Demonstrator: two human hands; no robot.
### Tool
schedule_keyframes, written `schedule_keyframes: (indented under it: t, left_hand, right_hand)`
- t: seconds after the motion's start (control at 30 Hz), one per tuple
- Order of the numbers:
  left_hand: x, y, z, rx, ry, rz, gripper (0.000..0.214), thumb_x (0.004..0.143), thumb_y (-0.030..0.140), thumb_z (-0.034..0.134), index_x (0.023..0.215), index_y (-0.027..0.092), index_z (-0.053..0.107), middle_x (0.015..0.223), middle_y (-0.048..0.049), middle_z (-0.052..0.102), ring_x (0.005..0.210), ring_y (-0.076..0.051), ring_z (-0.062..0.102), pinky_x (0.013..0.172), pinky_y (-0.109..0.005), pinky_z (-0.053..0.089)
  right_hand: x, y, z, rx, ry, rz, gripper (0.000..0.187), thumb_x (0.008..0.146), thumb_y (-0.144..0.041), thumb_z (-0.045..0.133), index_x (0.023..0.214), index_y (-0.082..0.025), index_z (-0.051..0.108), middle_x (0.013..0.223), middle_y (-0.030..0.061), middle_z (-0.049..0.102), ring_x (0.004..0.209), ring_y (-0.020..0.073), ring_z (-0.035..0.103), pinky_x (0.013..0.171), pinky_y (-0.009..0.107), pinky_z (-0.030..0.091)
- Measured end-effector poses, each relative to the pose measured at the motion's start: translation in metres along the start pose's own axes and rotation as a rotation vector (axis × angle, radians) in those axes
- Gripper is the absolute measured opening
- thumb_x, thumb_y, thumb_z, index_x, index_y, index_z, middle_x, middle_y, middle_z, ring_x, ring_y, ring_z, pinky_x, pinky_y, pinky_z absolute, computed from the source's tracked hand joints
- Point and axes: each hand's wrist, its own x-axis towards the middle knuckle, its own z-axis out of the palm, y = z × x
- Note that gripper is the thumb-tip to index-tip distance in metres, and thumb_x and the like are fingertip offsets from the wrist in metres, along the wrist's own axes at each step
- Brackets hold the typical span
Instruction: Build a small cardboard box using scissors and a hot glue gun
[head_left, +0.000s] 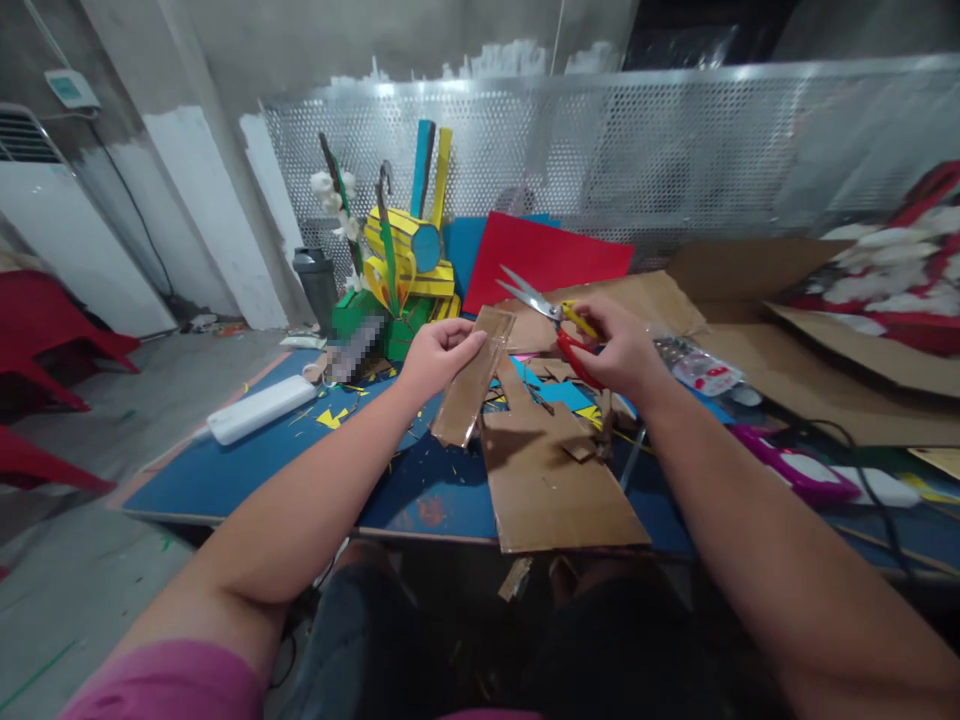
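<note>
My left hand (441, 355) pinches a narrow cardboard strip (469, 395) near its upper part, and shiny clear tape shows along the strip. In my right hand (619, 345) is a pair of scissors (534, 298) with red and yellow handles. Their blades are parted a little and point up to the left, away from the strip. Below the hands lies a larger cardboard sheet (562, 490), reaching over the front edge of the table. Cut cardboard scraps and blue paper pieces (566, 396) lie under and between the hands.
Behind stand a red sheet (544, 255) and a yellow striped paper model (405, 245) on a green base. A white power bank-like box (262, 410) lies at left on the blue table (202, 475). At right are an open cardboard box (772, 350) and a purple device (795, 468).
</note>
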Motion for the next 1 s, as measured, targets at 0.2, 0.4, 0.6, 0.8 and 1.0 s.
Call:
schedule_keyframes:
  t: [0.2, 0.4, 0.6, 0.8, 1.0]
  left_hand:
    - [0.002, 0.001, -0.005, 0.045, 0.015, 0.001, 0.032, 0.086, 0.051, 0.085, 0.090, 0.019, 0.085, 0.074, -0.0044, 0.079, 0.063, -0.017, 0.065, 0.056, -0.026, 0.044]
    - [0.005, 0.001, -0.010, 0.009, -0.005, -0.024, 0.035, 0.082, 0.052, 0.088, 0.091, 0.018, 0.086, 0.080, -0.0058, 0.082, 0.067, -0.017, 0.068, 0.059, -0.026, 0.048]
    - [0.008, -0.002, -0.015, -0.011, -0.047, -0.054, 0.039, 0.081, 0.054, 0.088, 0.094, 0.018, 0.088, 0.088, -0.0078, 0.085, 0.071, -0.018, 0.071, 0.063, -0.026, 0.051]
    - [0.010, -0.002, -0.017, 0.009, -0.017, -0.084, 0.039, 0.080, 0.054, 0.089, 0.093, 0.018, 0.088, 0.084, -0.0053, 0.084, 0.068, -0.016, 0.068, 0.061, -0.025, 0.048]
    - [0.010, 0.003, -0.015, 0.013, 0.001, -0.122, 0.037, 0.077, 0.052, 0.090, 0.089, 0.018, 0.087, 0.082, -0.0050, 0.083, 0.067, -0.017, 0.067, 0.059, -0.025, 0.047]
  right_hand:
    - [0.001, 0.002, -0.005, -0.163, -0.037, -0.133, 0.047, 0.083, -0.051, 0.080, 0.119, -0.021, 0.075, 0.116, 0.0163, 0.074, 0.103, 0.0364, 0.070, 0.086, 0.048, 0.057]
    - [0.002, 0.005, -0.007, -0.204, -0.033, -0.125, 0.047, 0.085, -0.051, 0.081, 0.123, -0.025, 0.077, 0.118, 0.0141, 0.074, 0.102, 0.0351, 0.070, 0.085, 0.047, 0.059]
    - [0.002, 0.006, -0.009, -0.212, -0.045, -0.152, 0.046, 0.084, -0.049, 0.079, 0.122, -0.023, 0.079, 0.117, 0.0140, 0.076, 0.100, 0.0344, 0.072, 0.087, 0.047, 0.059]
    - [0.004, 0.009, -0.007, -0.253, -0.030, -0.170, 0.044, 0.085, -0.042, 0.076, 0.123, -0.021, 0.080, 0.119, 0.0161, 0.078, 0.104, 0.0369, 0.072, 0.092, 0.049, 0.059]
    - [0.006, 0.010, -0.007, -0.254, -0.008, -0.148, 0.039, 0.086, -0.043, 0.080, 0.120, -0.024, 0.083, 0.118, 0.0144, 0.078, 0.092, 0.0321, 0.072, 0.082, 0.046, 0.058]
